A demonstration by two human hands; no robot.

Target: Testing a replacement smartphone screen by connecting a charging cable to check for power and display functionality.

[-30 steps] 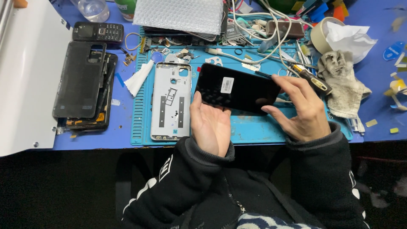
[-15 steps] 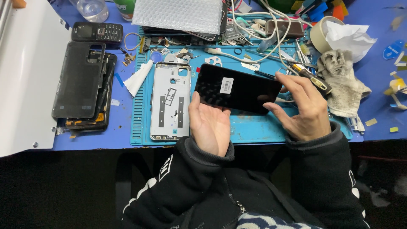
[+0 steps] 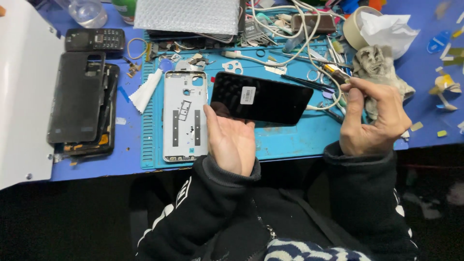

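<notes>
Head view: left hand [image 3: 231, 140] holds a flat black phone screen [image 3: 261, 98] by its near left corner, fingers curled under, thumb on the edge. Screen is shiny & smooth w/ a small white sticker; long side runs left-right, just above the blue mat [image 3: 295, 140]. Right hand [image 3: 372, 121] is off to the right, pinching a thin tool [image 3: 333, 72] near the soft grey rag [image 3: 379, 65].

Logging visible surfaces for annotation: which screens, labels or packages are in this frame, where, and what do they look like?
Black phone screen panel: glossy rectangle, held by left hand over blue mat.
White sticker: small square on that panel.
Keypad phone: black, top left, small dark screen.
Bubble-wrap pouch: silvery, top centre.
Right hand: grips a tool.
</notes>
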